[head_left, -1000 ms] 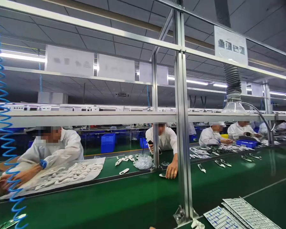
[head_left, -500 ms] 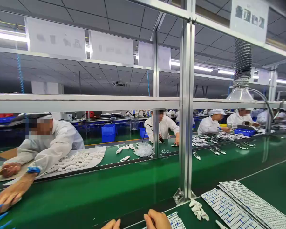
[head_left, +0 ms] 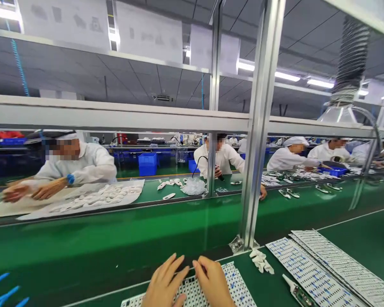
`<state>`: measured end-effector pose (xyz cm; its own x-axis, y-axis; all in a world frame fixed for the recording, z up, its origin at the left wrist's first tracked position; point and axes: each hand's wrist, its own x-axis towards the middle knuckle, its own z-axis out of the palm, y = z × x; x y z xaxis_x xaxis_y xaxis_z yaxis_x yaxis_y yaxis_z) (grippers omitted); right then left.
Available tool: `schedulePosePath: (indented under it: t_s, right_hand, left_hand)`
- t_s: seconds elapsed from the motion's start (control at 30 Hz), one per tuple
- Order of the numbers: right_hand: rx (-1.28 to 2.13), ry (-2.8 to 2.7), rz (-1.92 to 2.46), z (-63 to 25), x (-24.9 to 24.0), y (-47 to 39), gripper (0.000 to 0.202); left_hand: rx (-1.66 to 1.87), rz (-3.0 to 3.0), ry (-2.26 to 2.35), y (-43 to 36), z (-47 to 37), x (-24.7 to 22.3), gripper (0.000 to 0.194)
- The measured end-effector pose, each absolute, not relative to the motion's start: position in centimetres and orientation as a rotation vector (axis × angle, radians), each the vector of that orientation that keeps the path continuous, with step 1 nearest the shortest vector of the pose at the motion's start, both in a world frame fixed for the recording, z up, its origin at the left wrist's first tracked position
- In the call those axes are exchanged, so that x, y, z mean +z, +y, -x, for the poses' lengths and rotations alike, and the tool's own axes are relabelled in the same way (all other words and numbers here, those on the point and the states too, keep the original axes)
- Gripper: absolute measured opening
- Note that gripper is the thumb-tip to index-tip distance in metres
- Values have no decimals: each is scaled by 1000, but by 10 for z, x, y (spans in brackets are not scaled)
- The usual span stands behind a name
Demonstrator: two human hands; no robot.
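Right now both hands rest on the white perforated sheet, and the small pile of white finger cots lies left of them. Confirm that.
One detail is wrong. In the head view both hands, left and right, do rest on the perforated sheet, but the finger cots lie to their right, by the metal post.

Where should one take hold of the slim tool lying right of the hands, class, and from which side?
Grip the slim tool across its narrow body, coming from above: it lies flat on the green bench, its long sides free, pointed tip toward the white finger cots.
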<state>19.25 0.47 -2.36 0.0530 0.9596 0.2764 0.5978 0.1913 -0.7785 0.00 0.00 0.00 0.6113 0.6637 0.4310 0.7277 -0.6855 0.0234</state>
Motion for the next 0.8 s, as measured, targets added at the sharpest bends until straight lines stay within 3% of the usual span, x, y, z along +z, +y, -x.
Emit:
schedulePosePath:
  t_s: [0.1, 0.4, 0.8]
  right_hand:
    - [604, -1620, 1491, -194, -17, -2, 40]
    - [750, -1577, 1467, -194, -14, -4, 43]
    - [921, -1236, 1229, -199, -20, 3, 54]
  left_hand:
    - [-485, 2666, -1090, -9, -12, -2, 53]
    - [-386, 2737, -1548, -15, -12, 5, 41]
    - [-335, 2786, -787, -7, -20, -11, 71]
